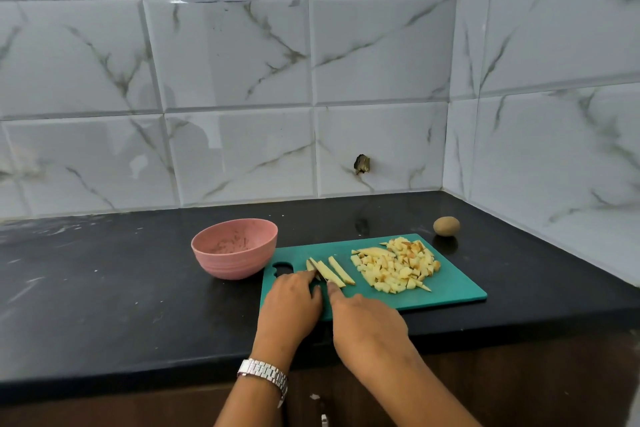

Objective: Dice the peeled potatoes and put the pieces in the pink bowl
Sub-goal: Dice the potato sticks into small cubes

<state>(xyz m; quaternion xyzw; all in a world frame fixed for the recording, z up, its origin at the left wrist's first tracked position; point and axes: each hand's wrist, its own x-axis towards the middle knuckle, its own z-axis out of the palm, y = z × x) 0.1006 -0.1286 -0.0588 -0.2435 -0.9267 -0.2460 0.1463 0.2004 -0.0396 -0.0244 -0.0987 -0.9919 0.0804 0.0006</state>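
Left hand (294,302) fingers (306,276) held together, bent down at the tips, pressing on near ends of the potato strips (335,270). Right hand (369,322) just to the right, index laid forward to the strips' near end, other fingers folded under the palm and out of sight; gripping a knife (319,273), only a thin dark bit of blade visible, slanting across the strips between the two hands. Silver watch (265,373) on left wrist. Strips side by side on left half of teal cutting board (450,291), angled away to the left. Diced potato (398,267) heaped on board's right half, apart from the strips, a few longer slivers at the heap's edges. Pink bowl (235,248) upright on the worktop (104,288) just beside board's far left corner, touching or not unclear; inside, brownish specks on wall and bottom. Handle hole in board's left end, just ahead of left hand. Whole brown-skinned potato (446,226) on worktop beyond board's far right corner, apart from it. Board's near edge close to worktop's front edge, both hands reaching over that edge. Black worktop stretching wide to left of bowl, narrower band behind board up to the marble-look tiled wall (225,80); second tiled wall closing the right side, near the whole potato. Small dark hole in tile (362,164) behind board.
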